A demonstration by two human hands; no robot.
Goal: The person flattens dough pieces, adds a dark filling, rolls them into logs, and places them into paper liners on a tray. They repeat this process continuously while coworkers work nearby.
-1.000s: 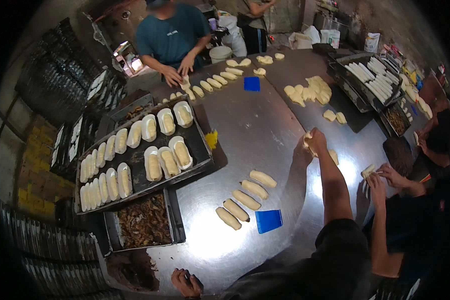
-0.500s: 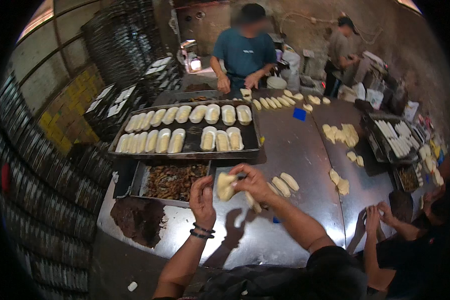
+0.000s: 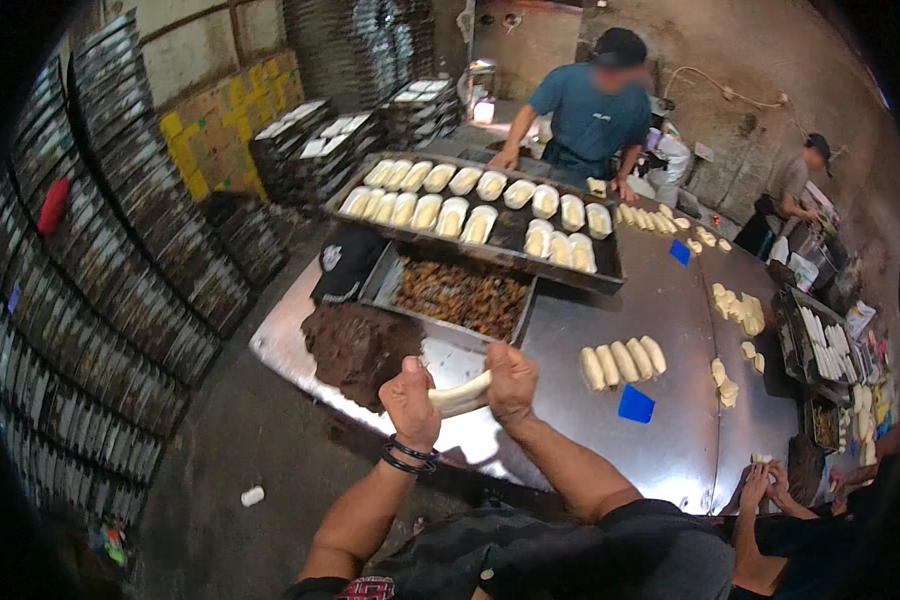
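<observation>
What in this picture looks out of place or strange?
A small white piece lies on the floor, away from the table; I cannot tell what it is. A black thing, perhaps a cap, sits by the tray of brown filling, strange so near food. The dough held by left hand and right hand looks normal.

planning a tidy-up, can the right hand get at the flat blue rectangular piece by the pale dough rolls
Probably yes: nothing seems to stand between the right hand and the blue piece, but that hand grips one end of a long, pale dough strip.
</observation>
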